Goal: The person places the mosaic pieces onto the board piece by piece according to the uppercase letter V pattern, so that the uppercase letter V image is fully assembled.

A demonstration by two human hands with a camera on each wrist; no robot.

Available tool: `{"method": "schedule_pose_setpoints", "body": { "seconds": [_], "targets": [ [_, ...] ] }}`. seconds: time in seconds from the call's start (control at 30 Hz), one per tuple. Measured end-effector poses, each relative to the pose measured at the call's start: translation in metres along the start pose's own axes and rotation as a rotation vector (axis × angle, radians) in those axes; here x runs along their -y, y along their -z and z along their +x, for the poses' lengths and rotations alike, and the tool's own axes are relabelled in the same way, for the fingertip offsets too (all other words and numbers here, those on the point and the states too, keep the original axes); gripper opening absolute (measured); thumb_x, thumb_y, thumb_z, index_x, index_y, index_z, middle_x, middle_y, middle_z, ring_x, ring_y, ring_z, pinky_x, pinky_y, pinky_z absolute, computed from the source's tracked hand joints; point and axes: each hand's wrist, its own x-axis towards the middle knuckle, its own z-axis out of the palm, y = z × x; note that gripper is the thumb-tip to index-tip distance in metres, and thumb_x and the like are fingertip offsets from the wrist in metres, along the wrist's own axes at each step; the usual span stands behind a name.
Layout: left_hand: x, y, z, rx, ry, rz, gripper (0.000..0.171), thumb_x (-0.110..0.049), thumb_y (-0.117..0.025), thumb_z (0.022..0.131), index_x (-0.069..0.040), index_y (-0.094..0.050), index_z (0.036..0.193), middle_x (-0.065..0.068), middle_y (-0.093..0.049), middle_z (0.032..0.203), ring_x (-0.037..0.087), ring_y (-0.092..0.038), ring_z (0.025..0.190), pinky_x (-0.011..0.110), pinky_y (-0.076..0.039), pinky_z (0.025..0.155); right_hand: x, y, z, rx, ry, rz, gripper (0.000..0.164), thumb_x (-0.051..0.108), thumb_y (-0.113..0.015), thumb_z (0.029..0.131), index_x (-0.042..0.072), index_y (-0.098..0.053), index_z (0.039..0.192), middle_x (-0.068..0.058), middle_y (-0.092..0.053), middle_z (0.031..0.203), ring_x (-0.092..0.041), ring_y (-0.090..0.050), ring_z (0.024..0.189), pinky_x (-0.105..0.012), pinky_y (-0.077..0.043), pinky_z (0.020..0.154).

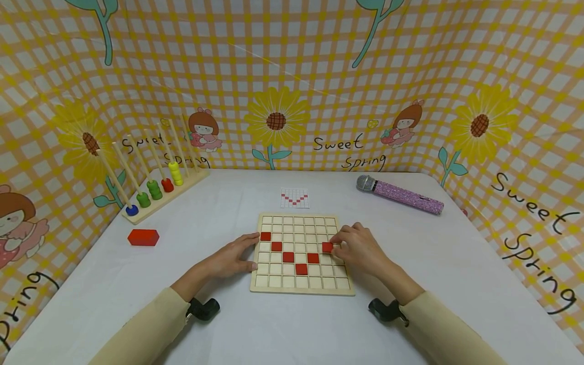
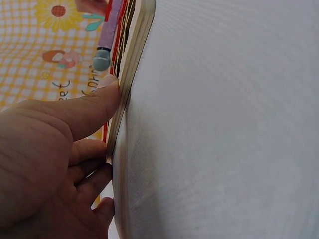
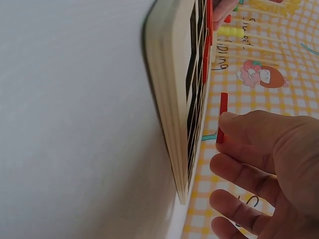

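A wooden grid board (image 1: 302,292) lies flat on the white table, with several red square tiles (image 1: 288,257) set in its cells in a slanting pattern. My right hand (image 1: 360,250) is over the board's right side. Its thumb and index finger pinch one red tile (image 3: 223,102), held just above the grid in the right wrist view. Along the board's left edge, my left hand (image 1: 230,257) rests with thumb and fingertips touching the wood; the left wrist view shows the thumb (image 2: 102,102) against that edge. Behind the board lies a small pattern card (image 1: 294,198) with a red V shape.
At the left stands a wooden bead rack (image 1: 166,197) with coloured beads on upright pegs. A red block (image 1: 143,238) lies in front of it. A glittery purple microphone (image 1: 401,195) is at the back right. Patterned cloth (image 1: 292,76) hangs around the table (image 1: 292,329).
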Motion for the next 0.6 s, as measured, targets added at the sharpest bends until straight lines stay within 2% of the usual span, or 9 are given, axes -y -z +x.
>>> {"method": "schedule_pose_setpoints", "body": {
  "seconds": [0.6],
  "targets": [
    [-0.0004,-0.0002,0.0003,0.0,0.018,-0.004,0.072,-0.018,-0.07,0.085,-0.002,-0.033,0.145,0.012,-0.026,0.155,0.033,-0.024,0.144,0.051,-0.025,0.114,0.0018,-0.0062,0.008,0.035,0.005,-0.019,0.017,0.018,-0.073,0.077,0.011,-0.075,0.093,-0.003,-0.068,0.094,-0.02,-0.046,0.083,-0.032,-0.036,0.071]
  ]
}}
